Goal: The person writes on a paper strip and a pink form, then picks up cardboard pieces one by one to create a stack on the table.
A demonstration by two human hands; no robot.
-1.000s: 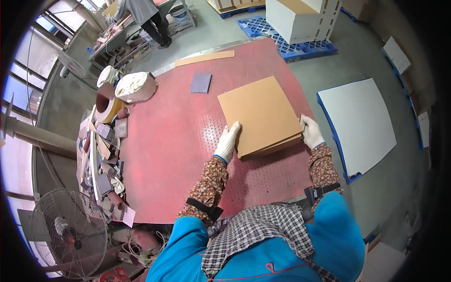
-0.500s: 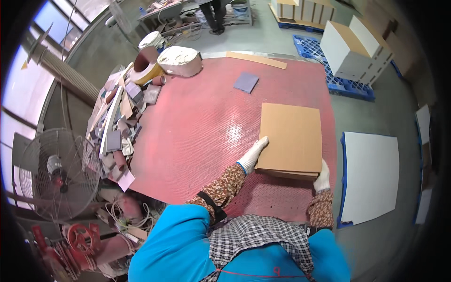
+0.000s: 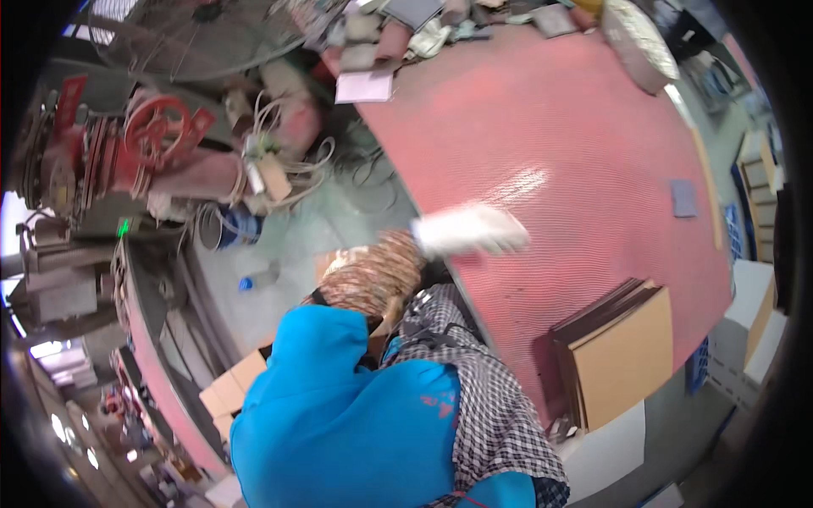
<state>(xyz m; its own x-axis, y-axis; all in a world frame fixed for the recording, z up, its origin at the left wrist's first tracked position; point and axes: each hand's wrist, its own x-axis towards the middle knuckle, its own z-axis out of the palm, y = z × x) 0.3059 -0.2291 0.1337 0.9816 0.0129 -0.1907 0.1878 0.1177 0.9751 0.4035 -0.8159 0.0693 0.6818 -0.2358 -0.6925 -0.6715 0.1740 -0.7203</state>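
Note:
A stack of brown flat boards [image 3: 622, 360] lies near the edge of the red textured table [image 3: 542, 144]. My left hand [image 3: 474, 230], in a white knit glove, is over the table's near edge, away from the stack. It is blurred, but its fingers look stretched out and hold nothing. Only a small bit of my right hand [image 3: 569, 438] shows beside the lower end of the stack; its fingers are hidden, so its grip cannot be made out. A small grey-purple square pad [image 3: 683, 198] lies on the table beyond the stack.
Sanding scraps and rolls [image 3: 394, 42] are heaped along the table's far side, near a white-topped oval tub [image 3: 635, 51]. To the left are a red valve wheel [image 3: 158, 131], a fan [image 3: 203, 38] and a blue bucket [image 3: 233, 227]. Cardboard [image 3: 237, 383] stands lower left.
The view has swung left, bringing the valve, bucket and floor into sight. My left hand has let go of the board stack and moved away from it. The boards now look fanned at one side.

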